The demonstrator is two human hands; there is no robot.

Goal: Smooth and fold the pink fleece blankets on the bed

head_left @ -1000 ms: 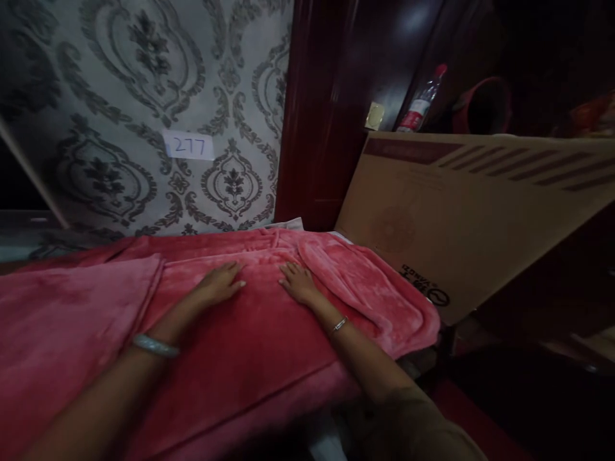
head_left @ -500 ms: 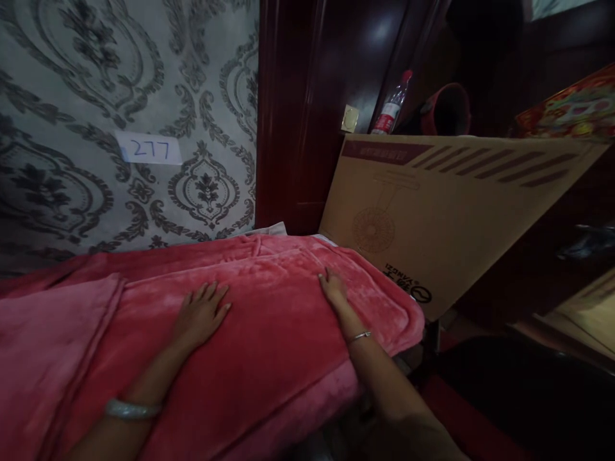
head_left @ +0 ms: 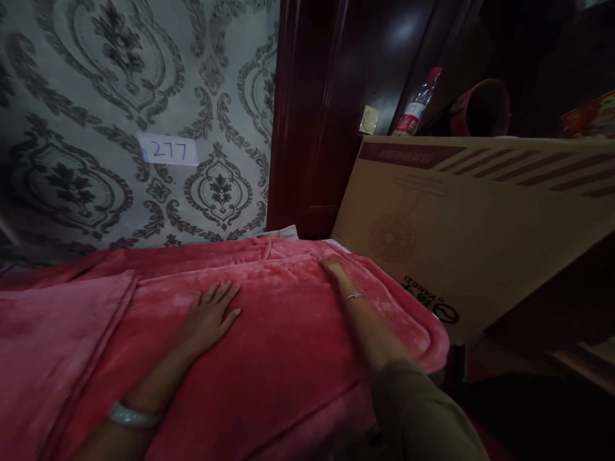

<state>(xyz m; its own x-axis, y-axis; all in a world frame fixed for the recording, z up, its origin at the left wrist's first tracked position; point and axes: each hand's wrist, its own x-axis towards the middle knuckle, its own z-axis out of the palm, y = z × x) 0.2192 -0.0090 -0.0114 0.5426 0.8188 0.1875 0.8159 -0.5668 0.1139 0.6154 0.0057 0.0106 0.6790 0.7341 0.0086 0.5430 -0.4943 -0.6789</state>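
A thick, plush red-pink blanket (head_left: pixel 288 346) lies in folded layers in front of me, its rounded corner to the right. My left hand (head_left: pixel 211 314) rests flat on its top layer with the fingers spread. Farther off and to the right, my right hand (head_left: pixel 336 272) lies on the blanket near the far folded edge. Its fingers reach left and show only in part; they look stretched out rather than wrapped round the cloth. A pale bangle (head_left: pixel 134 415) circles the left wrist, and a thin bracelet (head_left: pixel 353 296) the right one.
A large cardboard box (head_left: pixel 480 237) stands right of the blanket. Behind its top edge are a red-capped bottle (head_left: pixel 418 105) and a round red container (head_left: pixel 485 109). A patterned wall (head_left: pixel 221 128) bearing a paper marked 277 (head_left: pixel 168 150) and a dark red door (head_left: pixel 317 128) rise behind.
My right hand has slid slightly away from me, up to the blanket's far fold. The left hand stays flat on the cloth. The view has shifted, moving the background rightward.
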